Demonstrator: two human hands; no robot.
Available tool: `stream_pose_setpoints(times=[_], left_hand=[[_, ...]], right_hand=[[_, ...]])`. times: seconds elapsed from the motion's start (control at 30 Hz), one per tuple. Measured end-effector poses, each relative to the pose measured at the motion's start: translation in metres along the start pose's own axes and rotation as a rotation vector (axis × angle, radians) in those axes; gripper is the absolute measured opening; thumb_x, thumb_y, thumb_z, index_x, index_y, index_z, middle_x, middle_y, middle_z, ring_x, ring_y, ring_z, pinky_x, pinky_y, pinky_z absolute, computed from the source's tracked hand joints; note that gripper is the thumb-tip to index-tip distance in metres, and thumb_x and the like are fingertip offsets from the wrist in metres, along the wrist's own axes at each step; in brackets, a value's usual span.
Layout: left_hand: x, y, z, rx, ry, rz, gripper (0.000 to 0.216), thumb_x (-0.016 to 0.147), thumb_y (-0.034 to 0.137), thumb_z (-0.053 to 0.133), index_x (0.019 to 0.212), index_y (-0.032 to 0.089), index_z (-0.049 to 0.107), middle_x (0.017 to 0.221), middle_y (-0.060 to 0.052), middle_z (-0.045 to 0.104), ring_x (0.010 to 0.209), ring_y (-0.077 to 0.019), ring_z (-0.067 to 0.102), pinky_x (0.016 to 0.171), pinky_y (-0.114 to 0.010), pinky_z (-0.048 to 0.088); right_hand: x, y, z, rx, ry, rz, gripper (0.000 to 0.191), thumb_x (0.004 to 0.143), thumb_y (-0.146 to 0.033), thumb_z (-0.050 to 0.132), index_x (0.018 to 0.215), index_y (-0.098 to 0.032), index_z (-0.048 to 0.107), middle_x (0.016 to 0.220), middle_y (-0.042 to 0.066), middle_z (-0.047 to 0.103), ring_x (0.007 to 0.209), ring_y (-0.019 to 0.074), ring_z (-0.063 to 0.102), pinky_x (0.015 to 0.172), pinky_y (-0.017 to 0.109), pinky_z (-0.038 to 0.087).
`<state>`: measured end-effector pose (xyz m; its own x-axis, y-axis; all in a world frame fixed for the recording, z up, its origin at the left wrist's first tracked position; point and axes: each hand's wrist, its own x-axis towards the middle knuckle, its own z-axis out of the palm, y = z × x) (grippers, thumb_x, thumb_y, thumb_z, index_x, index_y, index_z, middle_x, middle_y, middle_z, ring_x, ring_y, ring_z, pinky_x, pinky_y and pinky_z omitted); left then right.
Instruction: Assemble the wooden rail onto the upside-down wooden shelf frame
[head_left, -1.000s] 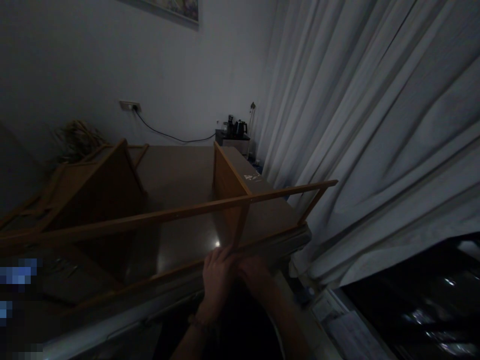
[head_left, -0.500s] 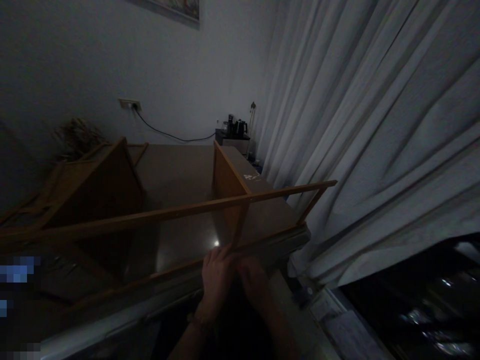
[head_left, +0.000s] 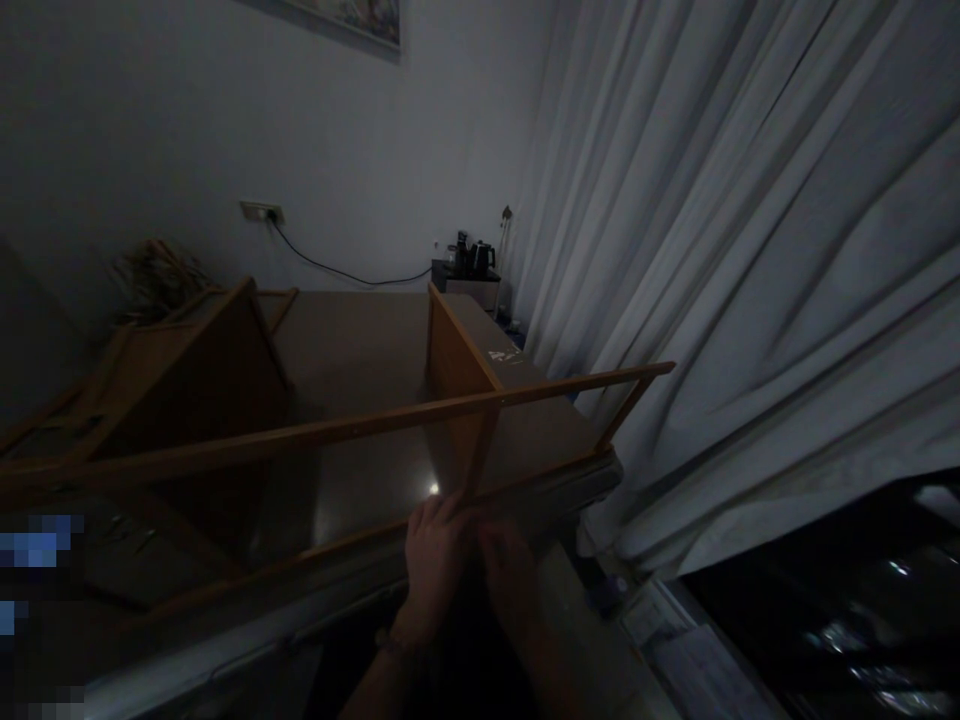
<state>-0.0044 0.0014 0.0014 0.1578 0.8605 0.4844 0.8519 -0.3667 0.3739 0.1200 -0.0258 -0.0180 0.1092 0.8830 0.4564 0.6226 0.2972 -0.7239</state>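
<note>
A large wooden furniture frame (head_left: 360, 425), with brown panels between its rails, lies in front of me on a pale padded surface (head_left: 262, 615). My left hand (head_left: 435, 550) is closed over its lower edge, just left of an upright post (head_left: 480, 450). My right hand (head_left: 510, 570) is close beside the left one, below the foot of that post. Its fingers are bent inward, and darkness hides what they hold, if anything. The two hands almost meet.
White curtains (head_left: 675, 200) hang along the right. A small dark cabinet (head_left: 469, 285) with a black kettle (head_left: 482, 258) stands at the back wall. A cord (head_left: 337, 270) runs to a wall socket (head_left: 261, 212). Dried plants (head_left: 157, 280) are at left.
The view has shifted very slightly. Both hands stay at the frame's lower edge, with only a small shift of the right hand's fingers.
</note>
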Motion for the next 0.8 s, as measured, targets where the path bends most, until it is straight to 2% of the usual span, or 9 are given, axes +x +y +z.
stream_pose_setpoints(times=[0.13, 0.23, 0.3, 0.37, 0.43, 0.5, 0.57, 0.7, 0.8], left_hand=[[-0.001, -0.001, 0.002, 0.010, 0.010, 0.004, 0.024, 0.083, 0.025, 0.066, 0.104, 0.036, 0.071, 0.116, 0.000, 0.069, 0.102, -0.0263, 0.057, 0.087, -0.040, 0.041], [-0.001, -0.002, 0.003, 0.018, 0.006, 0.001, 0.026, 0.083, 0.024, 0.066, 0.105, 0.037, 0.071, 0.116, 0.000, 0.069, 0.101, -0.0259, 0.057, 0.087, -0.040, 0.042], [-0.001, -0.002, 0.003, 0.029, -0.001, -0.001, 0.025, 0.083, 0.024, 0.067, 0.104, 0.037, 0.071, 0.115, 0.000, 0.069, 0.100, -0.0255, 0.058, 0.086, -0.040, 0.042], [-0.001, -0.002, 0.003, 0.035, -0.007, -0.001, 0.026, 0.082, 0.024, 0.069, 0.103, 0.037, 0.072, 0.116, 0.000, 0.069, 0.100, -0.0254, 0.058, 0.086, -0.040, 0.043], [-0.001, -0.002, 0.002, 0.036, -0.005, 0.003, 0.028, 0.080, 0.022, 0.070, 0.104, 0.037, 0.071, 0.116, 0.001, 0.069, 0.101, -0.0253, 0.058, 0.087, -0.040, 0.043], [-0.001, -0.002, 0.003, 0.036, 0.002, 0.004, 0.031, 0.080, 0.022, 0.071, 0.106, 0.038, 0.070, 0.115, 0.002, 0.069, 0.101, -0.0250, 0.059, 0.086, -0.040, 0.044], [0.000, -0.001, 0.003, 0.037, 0.008, 0.006, 0.032, 0.079, 0.022, 0.071, 0.107, 0.038, 0.070, 0.114, 0.002, 0.070, 0.099, -0.0248, 0.059, 0.085, -0.039, 0.044], [0.000, -0.001, 0.004, 0.050, 0.024, 0.006, 0.031, 0.079, 0.023, 0.072, 0.105, 0.039, 0.071, 0.114, 0.002, 0.070, 0.099, -0.0256, 0.059, 0.085, -0.040, 0.044], [0.000, -0.001, 0.004, 0.044, 0.022, 0.006, 0.032, 0.080, 0.024, 0.071, 0.108, 0.039, 0.070, 0.115, 0.002, 0.069, 0.100, -0.0257, 0.058, 0.087, -0.040, 0.043]], right_hand=[[0.002, -0.008, -0.004, 0.198, 0.020, 0.192, 0.030, 0.094, -0.042, 0.046, 0.082, -0.020, 0.061, 0.077, 0.004, 0.070, 0.070, 0.0169, 0.067, 0.064, 0.026, 0.052], [0.002, -0.008, -0.005, 0.239, 0.019, 0.212, 0.031, 0.095, -0.043, 0.045, 0.080, -0.020, 0.060, 0.074, 0.004, 0.069, 0.068, 0.0168, 0.067, 0.064, 0.027, 0.053], [0.000, -0.003, -0.005, 0.195, -0.003, 0.187, 0.027, 0.095, -0.041, 0.046, 0.086, -0.020, 0.061, 0.080, 0.004, 0.070, 0.073, 0.0169, 0.068, 0.068, 0.027, 0.055], [-0.001, 0.005, -0.006, 0.071, -0.012, 0.065, 0.024, 0.097, -0.037, 0.046, 0.097, -0.020, 0.062, 0.092, 0.006, 0.071, 0.084, 0.0175, 0.068, 0.075, 0.029, 0.056], [-0.002, 0.014, -0.006, -0.117, 0.010, -0.166, 0.024, 0.099, -0.032, 0.042, 0.107, -0.021, 0.062, 0.102, 0.006, 0.070, 0.097, 0.0184, 0.066, 0.084, 0.033, 0.055], [-0.003, 0.022, -0.008, -0.283, 0.040, -0.383, 0.025, 0.100, -0.026, 0.039, 0.108, -0.022, 0.063, 0.104, 0.006, 0.069, 0.102, 0.0184, 0.063, 0.089, 0.035, 0.054], [-0.002, 0.026, -0.011, -0.391, 0.057, -0.517, 0.027, 0.101, -0.020, 0.038, 0.106, -0.022, 0.064, 0.101, 0.005, 0.069, 0.099, 0.0177, 0.063, 0.088, 0.035, 0.054], [0.001, 0.022, -0.015, -0.439, 0.082, -0.594, 0.029, 0.100, -0.015, 0.037, 0.105, -0.022, 0.065, 0.093, 0.005, 0.069, 0.092, 0.0181, 0.064, 0.083, 0.035, 0.055], [0.001, 0.018, -0.012, -0.370, 0.105, -0.547, 0.031, 0.101, -0.020, 0.034, 0.101, -0.022, 0.065, 0.089, 0.005, 0.070, 0.087, 0.0183, 0.065, 0.080, 0.035, 0.055]])
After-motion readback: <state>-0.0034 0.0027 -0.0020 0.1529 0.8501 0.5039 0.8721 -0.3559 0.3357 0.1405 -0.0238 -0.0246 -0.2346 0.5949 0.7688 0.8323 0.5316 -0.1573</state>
